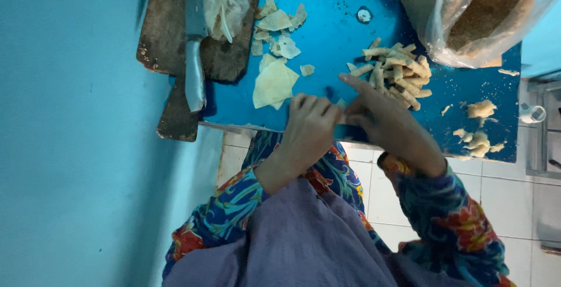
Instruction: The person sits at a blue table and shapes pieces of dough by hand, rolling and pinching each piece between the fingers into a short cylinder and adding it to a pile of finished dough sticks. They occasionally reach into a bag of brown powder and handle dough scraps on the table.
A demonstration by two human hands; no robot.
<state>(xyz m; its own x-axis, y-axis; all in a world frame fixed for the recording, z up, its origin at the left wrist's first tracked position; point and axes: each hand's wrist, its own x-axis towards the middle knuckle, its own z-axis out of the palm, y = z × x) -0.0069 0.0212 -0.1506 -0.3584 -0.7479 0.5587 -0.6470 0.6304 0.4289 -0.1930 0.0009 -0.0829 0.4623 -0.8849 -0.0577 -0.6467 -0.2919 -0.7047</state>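
Pale thin dough piece (340, 105) pinched between left hand (308, 128) and right hand (383, 119), rolled sticks (397, 74) nearby

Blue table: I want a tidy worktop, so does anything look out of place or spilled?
Yes. A knife lies across the wooden board with its handle past the board's edge, and loose dough bits are scattered on the blue table right of the rolled pile.

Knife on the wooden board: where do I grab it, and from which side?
Likely by the pale handle, which overhangs the dark wooden board toward the table's near edge. Come from the near side, left of the left hand; the blade points away, beside the plastic bag.
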